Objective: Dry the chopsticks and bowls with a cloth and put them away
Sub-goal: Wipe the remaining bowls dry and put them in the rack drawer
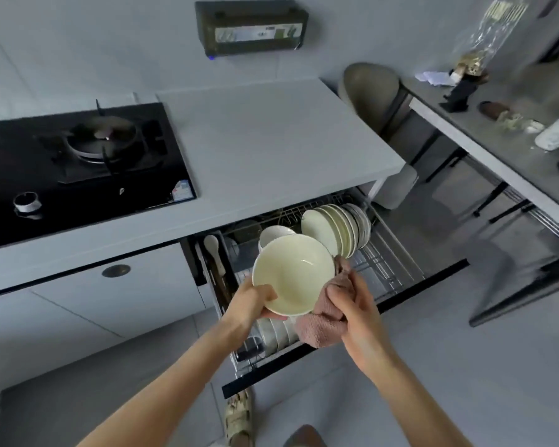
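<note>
My left hand [250,301] grips a cream bowl [292,274] by its near rim, thumb inside, above the open pull-out dish drawer [397,287]. My right hand [352,304] holds a pink cloth [318,327] bunched against the bowl's right side and underside. Behind the bowl, another white bowl [273,235] and a row of upright cream plates [336,229] stand in the wire rack. More white dishes [278,332] stand at the drawer's near end. A white spoon [215,250] lies in the drawer's left compartment. No chopsticks can be made out.
The grey counter [271,146] runs above the drawer, with a black gas hob [78,162] on its left. A grey table [513,150] with small items and a chair [375,91] stand to the right. My sandalled foot [239,417] stands below the drawer front.
</note>
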Available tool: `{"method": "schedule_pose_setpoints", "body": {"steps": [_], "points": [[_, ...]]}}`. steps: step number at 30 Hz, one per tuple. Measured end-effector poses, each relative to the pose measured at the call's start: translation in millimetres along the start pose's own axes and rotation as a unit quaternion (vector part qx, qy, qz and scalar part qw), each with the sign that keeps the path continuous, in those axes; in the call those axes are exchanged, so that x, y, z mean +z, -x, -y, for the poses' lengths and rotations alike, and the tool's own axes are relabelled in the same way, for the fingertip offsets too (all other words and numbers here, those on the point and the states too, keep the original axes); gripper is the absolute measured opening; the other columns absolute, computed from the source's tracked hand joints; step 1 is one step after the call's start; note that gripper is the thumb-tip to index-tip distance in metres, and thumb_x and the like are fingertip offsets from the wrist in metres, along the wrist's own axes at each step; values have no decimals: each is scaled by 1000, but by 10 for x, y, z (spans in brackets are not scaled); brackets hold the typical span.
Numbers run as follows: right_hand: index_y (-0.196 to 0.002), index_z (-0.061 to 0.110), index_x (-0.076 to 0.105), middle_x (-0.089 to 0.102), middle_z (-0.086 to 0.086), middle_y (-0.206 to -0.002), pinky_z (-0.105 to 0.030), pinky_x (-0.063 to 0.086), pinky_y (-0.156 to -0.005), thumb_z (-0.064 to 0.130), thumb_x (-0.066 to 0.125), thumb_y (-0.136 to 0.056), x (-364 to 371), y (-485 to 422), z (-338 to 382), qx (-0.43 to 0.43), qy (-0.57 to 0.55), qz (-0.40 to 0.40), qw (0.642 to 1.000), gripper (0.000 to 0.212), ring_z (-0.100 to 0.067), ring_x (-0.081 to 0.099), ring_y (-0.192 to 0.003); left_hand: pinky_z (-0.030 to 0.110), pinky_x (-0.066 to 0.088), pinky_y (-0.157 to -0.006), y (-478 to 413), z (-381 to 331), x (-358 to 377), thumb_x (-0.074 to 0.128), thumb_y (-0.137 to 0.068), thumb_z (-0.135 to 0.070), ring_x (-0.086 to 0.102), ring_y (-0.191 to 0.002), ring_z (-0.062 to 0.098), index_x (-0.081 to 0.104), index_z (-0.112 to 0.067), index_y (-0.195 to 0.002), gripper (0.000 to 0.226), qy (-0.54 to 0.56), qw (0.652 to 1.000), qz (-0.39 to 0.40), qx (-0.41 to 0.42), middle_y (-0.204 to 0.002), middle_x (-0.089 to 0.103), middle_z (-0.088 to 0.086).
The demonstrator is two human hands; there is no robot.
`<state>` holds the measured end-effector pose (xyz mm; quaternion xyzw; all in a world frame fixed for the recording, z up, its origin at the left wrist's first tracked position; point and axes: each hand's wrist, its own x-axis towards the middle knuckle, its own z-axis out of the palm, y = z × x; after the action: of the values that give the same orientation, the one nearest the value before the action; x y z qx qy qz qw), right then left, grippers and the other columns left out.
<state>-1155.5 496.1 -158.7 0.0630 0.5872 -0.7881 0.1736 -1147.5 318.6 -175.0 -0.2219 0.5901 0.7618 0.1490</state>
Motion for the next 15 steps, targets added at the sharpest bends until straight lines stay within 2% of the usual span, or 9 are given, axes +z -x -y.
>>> {"method": "schedule_pose_setpoints", "body": {"steps": [1,2,3,5,7,9,11,12,15], "points": [[-132,25,50,61,-3,-126,-36,52,-94,13,66,-78,-153,-132,25,2,24,-19,1000,57,-14,59,-116,29,58,-58,-130,-17,93,53,-80,-5,61,-96,29,40,-7,-133,55,-24,999,18,-18,-117,57,15],[-130,25,50,63,-3,-120,-35,54,-90,7,63,-83,-302,-247,54,9,43,-34,998,52,-11,62,-108,29,59,-62,-240,-31,193,52,-87,-5,62,-96,28,39,-10,-134,49,-54,997,40,-33,-119,57,14],[-128,24,51,66,-1,-105,-29,57,-78,2,58,-88,-450,-368,118,17,57,-47,997,46,-7,65,-91,30,60,-68,-368,-46,301,51,-92,-9,62,-98,26,39,-14,-133,43,-83,993,66,-52,-120,58,12],[-125,20,53,60,7,-73,-17,51,-54,-5,46,-93,-757,-619,254,35,94,-66,993,41,-1,57,-61,35,58,-82,-605,-89,468,51,-95,-25,60,-107,25,39,-24,-132,38,-133,981,119,-82,-122,57,6],[-122,18,55,53,11,-60,-15,46,-48,-6,47,-92,-1107,-942,395,53,161,-72,983,39,0,51,-51,37,55,-88,-876,-130,586,47,-97,-36,57,-114,26,44,-26,-129,34,-152,975,127,-98,-123,56,3],[-119,24,59,58,9,-68,-17,49,-54,0,56,-88,-1401,-1302,477,66,236,-46,968,39,-3,57,-59,34,57,-83,-1124,-152,628,47,-97,-35,60,-109,26,52,-20,-128,35,-127,984,63,-108,-121,61,8],[-110,31,62,66,8,-88,-22,52,-67,12,64,-81,-1637,-1635,466,83,320,-29,943,35,-7,64,-80,28,57,-73,-1288,-165,638,50,-96,-30,63,-95,24,55,-13,-124,33,-89,989,-22,-119,-116,64,14],[-104,30,63,67,8,-91,-21,52,-69,15,67,-77,-1732,-1791,426,86,353,-24,931,31,-7,65,-84,26,55,-68,-1348,-150,645,50,-96,-26,63,-87,22,57,-11,-120,30,-78,987,-58,-127,-110,64,15],[-97,21,64,68,9,-87,-7,46,-65,10,72,-75,-1949,-2219,165,73,449,17,890,26,7,63,-77,28,52,-67,-1470,-25,639,51,-95,-18,61,-73,18,59,-5,-112,23,-47,975,-147,-159,-94,64,12]]}}
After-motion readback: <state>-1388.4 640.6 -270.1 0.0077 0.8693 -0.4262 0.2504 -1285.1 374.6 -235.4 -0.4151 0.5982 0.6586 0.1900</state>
